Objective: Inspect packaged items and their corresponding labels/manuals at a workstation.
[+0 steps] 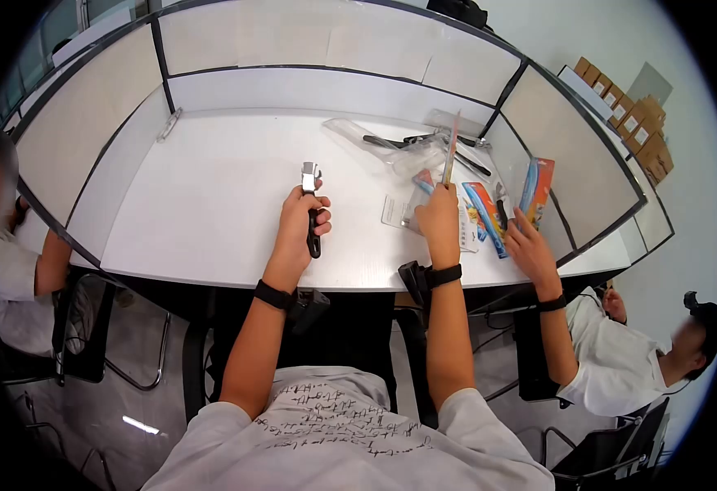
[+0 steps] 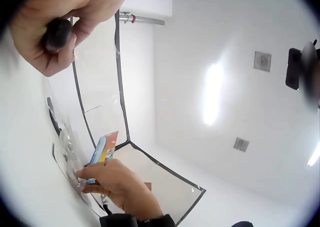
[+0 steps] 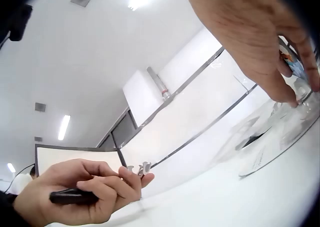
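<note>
Left grip [image 1: 303, 219] holds a black-handled tool [image 1: 314, 237]; right grip [image 1: 439, 218], colourful, unreadable packaging [image 1: 452, 153].

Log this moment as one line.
left hand: grips black-handled tool | right hand: holds packaging card | other person's hand: near blue-orange pack | clear plastic packaging: on white table

Pretty sure this is an office or shared workroom, def not somebody's home. Big white desk [image 1: 203, 213] mid-frame in the head view, fenced by pale partition panels [image 1: 293, 37] with dark edging. People [image 1: 612, 356] in white tops sit at far left and far right, and there are black chairs [image 1: 92, 348] down low. Cardboard boxes [image 1: 651, 135] are stacked upper right. Left wrist view's got a plain white ceiling, strip lights [image 2: 214, 94] and square vents [image 2: 262, 61].
</note>
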### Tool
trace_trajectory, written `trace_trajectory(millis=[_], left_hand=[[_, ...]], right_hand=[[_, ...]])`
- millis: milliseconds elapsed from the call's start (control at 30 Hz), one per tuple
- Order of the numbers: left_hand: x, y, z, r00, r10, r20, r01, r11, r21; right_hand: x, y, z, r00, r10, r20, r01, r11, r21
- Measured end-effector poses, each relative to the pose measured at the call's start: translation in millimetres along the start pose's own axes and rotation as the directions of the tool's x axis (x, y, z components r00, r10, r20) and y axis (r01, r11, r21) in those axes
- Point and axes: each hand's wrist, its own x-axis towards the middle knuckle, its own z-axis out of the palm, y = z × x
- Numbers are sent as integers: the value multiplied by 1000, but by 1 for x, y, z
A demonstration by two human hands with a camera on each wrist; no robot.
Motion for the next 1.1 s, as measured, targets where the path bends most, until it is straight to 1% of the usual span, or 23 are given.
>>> trace_trajectory(millis=[33, 67, 167, 233, 333, 367, 433, 533, 567, 633, 667, 700, 767, 800, 833, 867, 900, 933, 967, 1000, 1033, 1067, 1100], left_hand=[[-2, 1, 3, 1000, -16, 26, 15, 1000, 14], [-5, 1, 7, 999, -26, 34, 24, 998, 57], [-4, -3, 7, 996, -57, 66, 51, 995, 88], [-6, -3, 10, 997, -51, 60, 45, 994, 95], [-8, -4, 11, 990, -89, 113, 80, 993, 88], [-7, -4, 11, 988, -98, 121, 86, 991, 100], [-10, -4, 15, 988, -88, 125, 74, 991, 110], [-10, -8, 18, 985, -100, 139, 80, 987, 141], [-10, -7, 18, 984, -120, 133, 101, 984, 145], [-11, -8, 20, 984, -109, 138, 89, 985, 146], [-10, -9, 19, 983, -105, 151, 83, 986, 142], [-11, -9, 20, 983, -104, 149, 83, 987, 141], [-14, -6, 23, 983, -83, 164, 62, 989, 132], [-16, -7, 24, 987, -63, 149, 47, 993, 107], [-16, -7, 27, 987, -59, 149, 43, 993, 106], [-17, -8, 31, 987, 11, 158, -20, 998, 59], [-17, -8, 34, 983, 83, 161, -86, 996, 11], [-12, -10, 32, 963, 171, 207, -184, 982, 45], [-10, -14, 36, 972, 214, 92, -212, 977, -32], [-11, -13, 42, 969, 245, 32, -242, 967, -82], [-12, -12, 45, 962, 270, -29, -272, 954, -130], [-12, -8, 45, 957, 290, -24, -290, 938, -190], [-14, -1, 50, 960, 269, -78, -279, 935, -218]], right_hand=[[-2, -5, -6, 999, 44, 12, -44, 999, -20], [-4, -4, -7, 999, 42, -26, -43, 998, -38], [-5, 5, -16, 997, 62, -39, -63, 998, -11], [-7, 8, -24, 997, 64, -44, -65, 998, -14], [-4, 15, -35, 998, 52, -44, -55, 997, -57], [-6, 17, -37, 995, 88, -44, -91, 995, -51], [-10, 21, -37, 991, 18, -131, -22, 999, -28], [-10, 14, -39, 994, 43, -104, -46, 999, -21], [-11, 10, -43, 991, 2, -134, -5, 1000, -18], [-11, 0, -54, 990, 46, -134, -44, 999, 14], [-10, -2, -62, 985, -26, -170, 27, 1000, 4], [-8, 0, -67, 985, -28, -168, 29, 1000, 5], [-6, 0, -76, 971, -56, -234, 56, 998, -5], [-7, -11, -88, 985, 29, -173, -11, 995, 101], [-6, -18, -96, 994, 75, -83, -61, 985, 160], [-7, -20, -96, 995, 102, 14, -101, 929, 356], [-9, -23, -94, 988, 106, 116, -152, 832, 533], [-10, -25, -89, 975, 57, 214, -187, 725, 662], [-11, -28, -81, 953, -12, 302, -236, 597, 767], [-15, -47, -84, 924, -47, 381, -286, 579, 764], [-18, -60, -80, 908, -72, 412, -308, 554, 774], [-19, -65, -70, 900, -107, 423, -312, 521, 795], [-22, -74, -63, 890, -140, 434, -320, 487, 813]])
